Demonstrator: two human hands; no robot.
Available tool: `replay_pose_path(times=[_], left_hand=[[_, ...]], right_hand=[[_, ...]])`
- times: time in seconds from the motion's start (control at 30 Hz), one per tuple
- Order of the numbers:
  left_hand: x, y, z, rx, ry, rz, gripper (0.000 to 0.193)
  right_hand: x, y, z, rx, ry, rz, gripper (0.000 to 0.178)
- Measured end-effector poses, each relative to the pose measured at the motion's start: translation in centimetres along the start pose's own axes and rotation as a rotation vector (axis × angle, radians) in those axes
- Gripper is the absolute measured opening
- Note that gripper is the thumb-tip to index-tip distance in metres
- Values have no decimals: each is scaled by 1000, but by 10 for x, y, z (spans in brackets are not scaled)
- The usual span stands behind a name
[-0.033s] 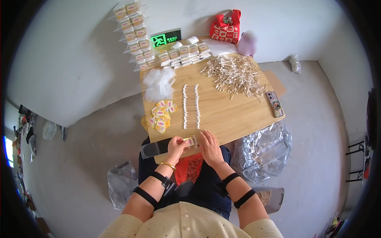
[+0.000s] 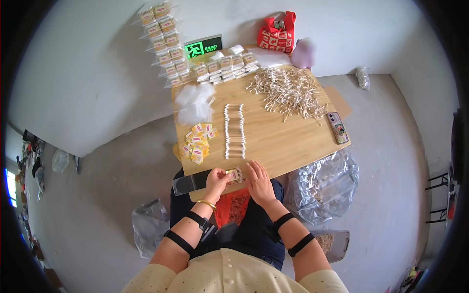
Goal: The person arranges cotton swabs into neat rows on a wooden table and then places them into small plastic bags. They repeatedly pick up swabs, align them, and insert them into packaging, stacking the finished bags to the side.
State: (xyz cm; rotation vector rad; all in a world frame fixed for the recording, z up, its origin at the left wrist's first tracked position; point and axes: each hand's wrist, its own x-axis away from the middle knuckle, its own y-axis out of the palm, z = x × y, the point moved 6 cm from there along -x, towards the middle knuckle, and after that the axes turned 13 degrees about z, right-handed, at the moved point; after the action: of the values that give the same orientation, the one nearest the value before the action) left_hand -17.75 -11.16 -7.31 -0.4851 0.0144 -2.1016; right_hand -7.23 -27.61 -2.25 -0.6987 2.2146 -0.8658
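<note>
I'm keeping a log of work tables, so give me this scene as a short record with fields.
left hand: holds swab bundle with card
right hand: fingers extended, right of bundle; contact unclear
middle of table: swab row
far right: loose swab pile
left side: clear bags; card pile nearer the person
far side: swab packs, red bag
right edge: phone

We see a tan wood-grained surface (image 2: 276, 146), thin, white-tipped brown swabs (image 2: 235, 132), yellow-and-white square cards (image 2: 197, 143), a red-and-white checked bag (image 2: 277, 39) and a cream, dark-speckled shirt (image 2: 229, 271).
</note>
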Motion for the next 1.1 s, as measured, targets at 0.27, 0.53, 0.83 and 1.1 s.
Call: replay_pose_path(times=[0.27,0.53,0.83,1.1], left_hand=[[19,-16,46,-706,571,134,40],[42,-7,41,-778,929,-63,60],[40,-27,28,-965,901,-19,76],[41,-15,13,-1055,890,9,92]], right_hand=[[9,5,-11,8,-24,-63,68],[10,30,-30,182,-113,-116,90],[7,41,-31,215,-114,-132,94],[0,42,-27,207,-150,-161,88]])
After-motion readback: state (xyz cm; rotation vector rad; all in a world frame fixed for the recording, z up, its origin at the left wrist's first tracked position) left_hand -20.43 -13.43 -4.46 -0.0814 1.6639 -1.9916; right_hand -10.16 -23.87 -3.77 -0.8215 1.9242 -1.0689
